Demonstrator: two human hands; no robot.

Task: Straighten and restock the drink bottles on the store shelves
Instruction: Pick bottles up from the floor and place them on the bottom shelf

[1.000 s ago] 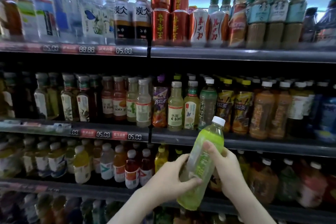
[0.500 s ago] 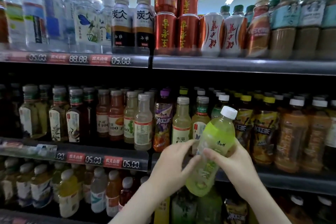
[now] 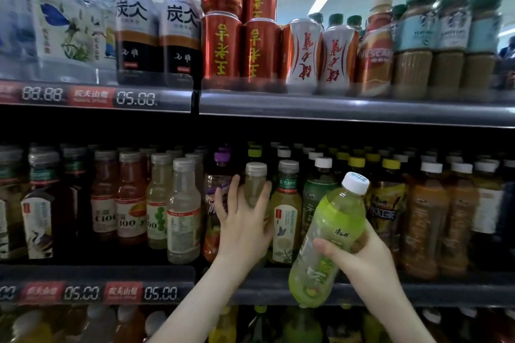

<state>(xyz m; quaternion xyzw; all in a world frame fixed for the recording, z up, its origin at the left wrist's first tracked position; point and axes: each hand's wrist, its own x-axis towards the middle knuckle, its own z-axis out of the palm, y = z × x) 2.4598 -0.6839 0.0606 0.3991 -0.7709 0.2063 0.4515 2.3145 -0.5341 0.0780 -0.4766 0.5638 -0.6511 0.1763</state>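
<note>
Green translucent plastic, count 1: green bottle [image 3: 331, 234], rounded shoulders, white ribbed screw cap, glossy label with pale characters. Held off the shelf, in front of middle shelf [image 3: 418, 287], tilted with cap up and to the right, base overlapping the shelf's front lip in view. Gripped round the lower body by right hand [image 3: 362, 262], thumb across the label, fingers curled behind.

Left hand [image 3: 242, 220] on 1 pale bottle [image 3: 255, 186] in the front row of the middle shelf. Fingers to its left, thumb to its right, closed round the shoulder. Clear plastic, pale yellow liquid, grey cap, upright. Just right of it, 1 green-labelled tea bottle [image 3: 287, 209], grey cap. Just left, 1 purple-capped bottle [image 3: 221, 159].

Hands: 2, bare, both holding bottles.

Top shelf [image 3: 362, 108], dark lip:
- 4 red cans [image 3: 221, 47], smooth metal, yellow characters, stacked two on two.
- 2 white-and-red cans [image 3: 302, 56] touching them on the right.
- 2 black-and-white bottles [image 3: 136, 30], beige caps, just left of the red cans.
- 3 coffee bottles [image 3: 412, 44], dark green caps, front right; more behind, number unclear.

Price readouts [image 3: 136, 97] on the left shelf lips: 2 on the upper lip, 2 whole on the lower, 1 more cut by the frame edge.

Rear rows of the middle shelf too dim and blurred for a count.
</note>
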